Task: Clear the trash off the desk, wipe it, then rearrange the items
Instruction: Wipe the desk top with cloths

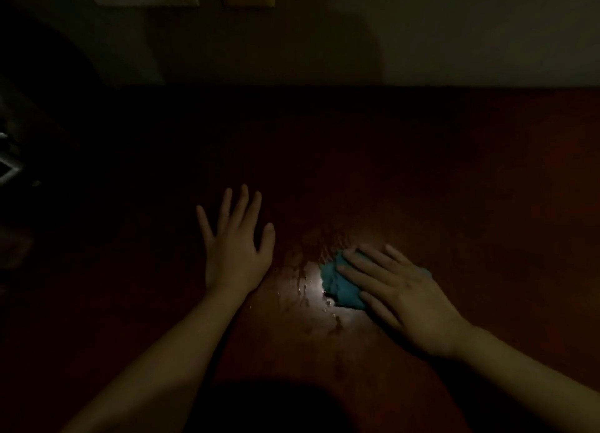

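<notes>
Desk (454,160) of dark reddish wood fills the dim view. Far to the left of the left hand (235,247), a pale-edged object (8,169) sits at the frame's edge, too dark to identify. The left hand lies flat on the wood, fingers straight and spread, holding nothing. Between the two hands, wet streaks (303,281) glisten under a bright glare. Just right of them, a crumpled blue cloth (339,288) lies on the desk beneath the right hand (399,291), whose straight fingers press it down.
</notes>
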### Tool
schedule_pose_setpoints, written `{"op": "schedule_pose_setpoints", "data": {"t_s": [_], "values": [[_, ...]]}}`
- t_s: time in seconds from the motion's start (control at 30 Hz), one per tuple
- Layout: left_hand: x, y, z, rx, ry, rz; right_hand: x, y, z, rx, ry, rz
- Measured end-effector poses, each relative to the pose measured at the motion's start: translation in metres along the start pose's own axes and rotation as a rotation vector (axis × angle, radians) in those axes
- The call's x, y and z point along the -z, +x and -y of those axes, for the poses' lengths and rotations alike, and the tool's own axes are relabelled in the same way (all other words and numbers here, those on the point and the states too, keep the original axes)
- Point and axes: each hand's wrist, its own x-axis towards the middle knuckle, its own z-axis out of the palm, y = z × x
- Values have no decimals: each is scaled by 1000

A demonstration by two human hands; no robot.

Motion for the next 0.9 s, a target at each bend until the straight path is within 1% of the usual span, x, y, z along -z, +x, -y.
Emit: {"op": "schedule_pose_setpoints", "data": {"t_s": [0.07, 0.1, 0.2, 0.23, 0.27, 0.33, 0.4, 0.47, 0.53, 0.57, 0.67, 0.73, 0.77, 0.8, 0.9], "values": [[3, -24, -2, 1, 2, -9, 3, -14, -9, -46, 4, 11], [4, -34, -2, -1, 8, -10, 4, -13, -10, -108, 23, 5], [6, -62, -4, 3, 16, -8, -3, 1, 8, -318, 53, -94], [7, -70, -6, 15, 15, -9, -7, 3, 20, -341, 43, -106], [8, -79, -8, 28, 13, -11, -10, 2, 31, -315, 25, -109], [11, -99, -12, 30, 1, -7, -15, -16, 53, -178, -8, -108], [14, -121, -13, 27, -6, 0, -17, -47, 67, -34, -19, -63], [17, -140, -13, 43, -11, 0, -17, -81, 69, 37, -5, -19], [19, -153, -13, 60, -12, -6, -16, -108, 57, 41, -14, -28], [19, -156, -13, 66, -15, -14, -15, -116, 49, 9, -14, -31], [20, -164, -13, 93, -15, -43, -12, -110, 41, -179, 28, -59], [21, -170, -14, 110, -6, -48, -15, -88, 56, -287, 50, -127], [21, -174, -14, 115, -1, -48, -18, -79, 69, -300, 45, -143], [22, -177, -14, 117, 3, -48, -22, -74, 82, -262, 30, -144], [23, -184, -13, 143, 1, -54, -27, -91, 108, 2, -22, -83]]}}
